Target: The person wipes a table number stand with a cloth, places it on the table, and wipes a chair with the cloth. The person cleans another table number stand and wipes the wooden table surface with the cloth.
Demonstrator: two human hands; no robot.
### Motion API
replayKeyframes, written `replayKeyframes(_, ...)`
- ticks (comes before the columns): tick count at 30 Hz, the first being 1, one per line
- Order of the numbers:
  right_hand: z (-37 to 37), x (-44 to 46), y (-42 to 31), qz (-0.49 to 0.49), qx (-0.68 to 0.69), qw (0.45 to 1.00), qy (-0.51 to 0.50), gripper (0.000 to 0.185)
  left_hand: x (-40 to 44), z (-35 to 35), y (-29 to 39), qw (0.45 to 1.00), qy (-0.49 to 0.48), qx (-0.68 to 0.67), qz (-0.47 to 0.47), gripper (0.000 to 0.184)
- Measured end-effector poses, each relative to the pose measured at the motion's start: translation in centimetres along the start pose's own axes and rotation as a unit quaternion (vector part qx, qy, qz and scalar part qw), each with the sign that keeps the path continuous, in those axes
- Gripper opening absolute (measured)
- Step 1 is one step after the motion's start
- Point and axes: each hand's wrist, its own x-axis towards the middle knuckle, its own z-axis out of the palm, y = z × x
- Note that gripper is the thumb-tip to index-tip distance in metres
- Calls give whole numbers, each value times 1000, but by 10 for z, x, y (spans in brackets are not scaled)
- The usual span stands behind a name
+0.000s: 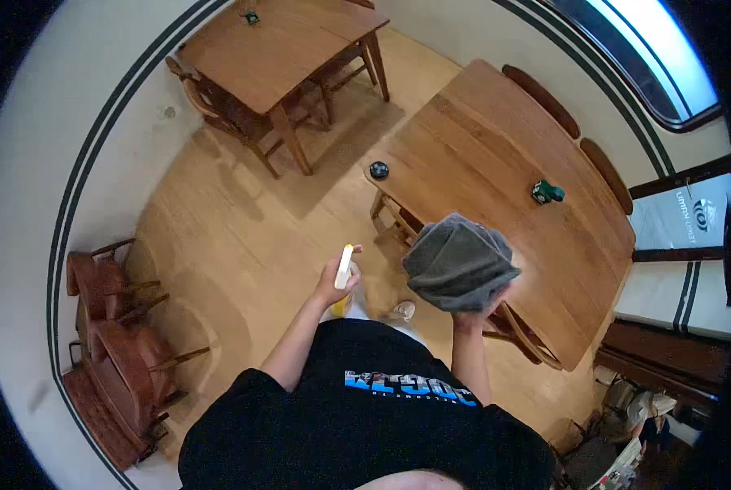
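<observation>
- Wooden surface point(479, 139) at right, long and brown; a second wooden table point(284, 49) stands farther off at upper left, apart from it.
- Room: pale tan floor point(218, 220); off-white wall point(22, 188) with paired dark stripes; bright window point(667, 49) at upper right; lettered panel point(684, 214) below it.
- On the surface: small black round object point(379, 170) at the near-left corner; green object point(547, 192) nearer the far side. Another small green item point(252, 17) sits on the second table.
- Chair backs point(541, 100) line the far side of the surface; a near-side chair point(528, 339) is partly covered by the right forearm and the cloth. Reddish-brown chairs point(124, 359) stand by the left wall. Mixed clutter point(626, 433) at lower right, too dim to itemise.
- Left hand point(337, 282): fingers closed around a slim white object point(344, 265) with a yellow tip, held up over the floor.
- Right hand point(492, 302): grasping a grey cloth point(459, 261), raised in front of the surface's near edge; most of the fingers hidden beneath it. Contact between cloth and surface: cannot tell.
- Materials: cloth matte, soft, layered in broad folds; white object smooth, straight-sided; surface shows lengthwise plank grain and a pale glare beside the cloth.
- Wearer's shirt point(365, 416): black, with blue and white lettering.
</observation>
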Motion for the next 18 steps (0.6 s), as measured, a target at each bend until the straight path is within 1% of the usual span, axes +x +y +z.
replayKeyframes(2,6,19,14,18,2,999,-28,46,-10,-19,2,999,6,40,-20,70)
replayKeyframes(4,3,12,35,47,12,998,-44,45,-19,-37,-12,999,14,30,-16,70)
replayKeyframes(5,5,28,48,60,18,997,-55,45,-9,-53,-21,1000,15,21,-17,70)
replayKeyframes(7,8,43,78,87,31,993,-68,45,15,-91,-18,1000,16,22,-2,70)
replayKeyframes(8,14,46,91,104,36,992,-65,45,15,-108,-14,1000,12,20,-5,70)
replayKeyframes(11,42,89,162,145,53,986,-59,45,19,-160,-9,1000,0,15,-6,69)
replayKeyframes(13,65,99,219,168,57,982,-62,45,24,-199,-11,1000,16,26,3,68)
replayKeyframes(16,71,111,256,201,75,974,-71,46,44,-254,-16,998,28,46,21,67)
replayKeyframes(18,77,131,277,222,89,969,-68,46,53,-281,-33,995,31,82,48,67)
